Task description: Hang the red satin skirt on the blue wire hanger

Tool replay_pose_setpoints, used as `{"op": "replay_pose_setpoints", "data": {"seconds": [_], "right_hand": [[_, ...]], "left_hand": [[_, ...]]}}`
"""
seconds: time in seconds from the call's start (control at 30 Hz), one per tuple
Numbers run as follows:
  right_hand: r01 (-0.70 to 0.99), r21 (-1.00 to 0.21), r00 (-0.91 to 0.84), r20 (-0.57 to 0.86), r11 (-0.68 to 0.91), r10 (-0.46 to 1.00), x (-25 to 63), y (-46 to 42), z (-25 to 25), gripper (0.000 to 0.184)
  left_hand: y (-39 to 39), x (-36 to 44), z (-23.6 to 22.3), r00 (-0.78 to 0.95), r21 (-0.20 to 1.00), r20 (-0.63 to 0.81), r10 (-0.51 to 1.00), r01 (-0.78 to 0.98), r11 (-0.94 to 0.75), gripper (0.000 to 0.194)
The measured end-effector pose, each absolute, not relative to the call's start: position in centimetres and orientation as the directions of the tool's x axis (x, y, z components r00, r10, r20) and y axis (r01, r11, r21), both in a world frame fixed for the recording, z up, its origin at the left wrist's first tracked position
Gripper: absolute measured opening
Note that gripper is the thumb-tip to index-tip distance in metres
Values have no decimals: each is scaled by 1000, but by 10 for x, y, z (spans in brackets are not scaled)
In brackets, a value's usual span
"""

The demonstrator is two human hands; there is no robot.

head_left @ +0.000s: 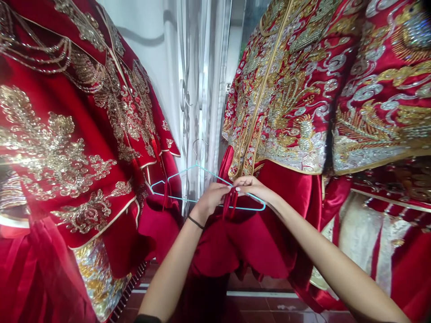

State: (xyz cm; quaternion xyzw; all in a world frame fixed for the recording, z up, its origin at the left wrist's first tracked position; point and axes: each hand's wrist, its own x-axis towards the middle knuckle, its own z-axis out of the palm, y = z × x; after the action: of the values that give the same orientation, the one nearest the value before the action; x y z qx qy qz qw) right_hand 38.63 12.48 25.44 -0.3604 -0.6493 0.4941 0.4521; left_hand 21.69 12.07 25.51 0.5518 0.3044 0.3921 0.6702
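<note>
With my left hand (213,198) and right hand (253,187) nearly meeting, I am pinching narrowly at a red strap (230,207) where it is crossing the right slope of the light-blue hanger (215,175); how my fingertips are sharing strap and wire, I cannot tell. The dark red garment (256,246) is hanging just below, on the near side, and another strap (166,195) is lying over the hanger's left part. I am, as I judge it, settling the right strap on the wire. From here, the next move seems to be calling for a steady pinch and a level hanger, so that neither strap is sliding. Embroidered jackets are crowding in: one (111,105) on the left, more (286,85) on the right, with a white curtain (148,54) standing at the far side.
</note>
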Motion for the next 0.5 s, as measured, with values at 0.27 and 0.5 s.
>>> {"op": "replay_pose_setpoints", "data": {"seconds": [0.27, 0.5], "right_hand": [[-265, -964, -376, 124, 22, 918, 394, 132, 218, 28], [-272, -961, -416, 61, -59, 908, 379, 134, 223, 17]], "left_hand": [[111, 220, 259, 485, 847, -121, 866, -405, 345, 21], [107, 226, 254, 455, 852, -65, 888, -437, 287, 13]]}}
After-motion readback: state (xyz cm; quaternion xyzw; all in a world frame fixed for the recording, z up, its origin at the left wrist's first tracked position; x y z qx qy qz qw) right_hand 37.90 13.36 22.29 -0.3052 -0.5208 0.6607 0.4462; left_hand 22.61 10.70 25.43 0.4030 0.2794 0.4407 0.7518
